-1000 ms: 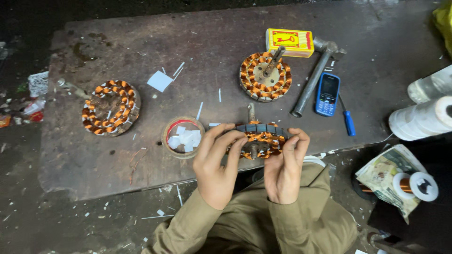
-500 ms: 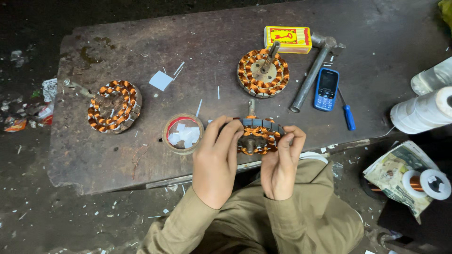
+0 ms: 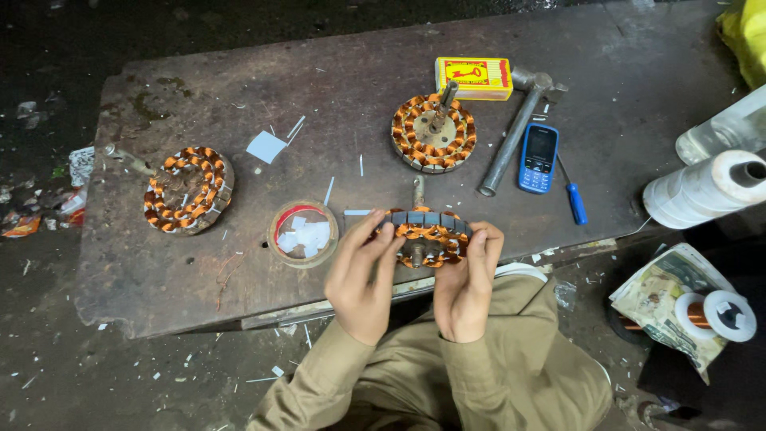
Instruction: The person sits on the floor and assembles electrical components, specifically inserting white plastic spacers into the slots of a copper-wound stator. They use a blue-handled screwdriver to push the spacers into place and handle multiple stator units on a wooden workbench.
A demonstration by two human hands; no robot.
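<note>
Now at near edge of bench (image 3: 199, 287): stator (image 3: 427, 235) held up between both hands, tilted on edge, wound face toward camera, copper coils and grey lamination rim showing. Shaft axis running roughly near-to-far, stub end poking toward far side past the rim, near end low between the thumbs. Left hand (image 3: 359, 275) on left rim, fingers curled over the top edge, closed on the core. Right hand (image 3: 464, 283) on right rim, fingers likewise wrapped and gripping. Both hands equally near, stator dead centre between them, clear of the bench top or barely touching it; cannot tell which.

Left of left hand, just beside: round tin (image 3: 303, 233) with white paper slips. Far left: second stator (image 3: 189, 189) flat on bench. Far centre: third stator (image 3: 434, 132) flat, shaft upright. Beyond it, yellow box (image 3: 474, 77). Right of that: hammer (image 3: 515, 132) lying diagonal, blue phone (image 3: 538, 157), small screwdriver (image 3: 573, 199). Off bench to the right: white roll (image 3: 702, 190), wire spool (image 3: 716, 314) on crumpled paper.

Hidden: underside of held stator, fingertips behind rim, lower coils behind thumbs. Which slot under work not readable. Forearms in khaki sleeves, cut off at bottom edge. Floor dark, littered with white scraps, detail lost.
</note>
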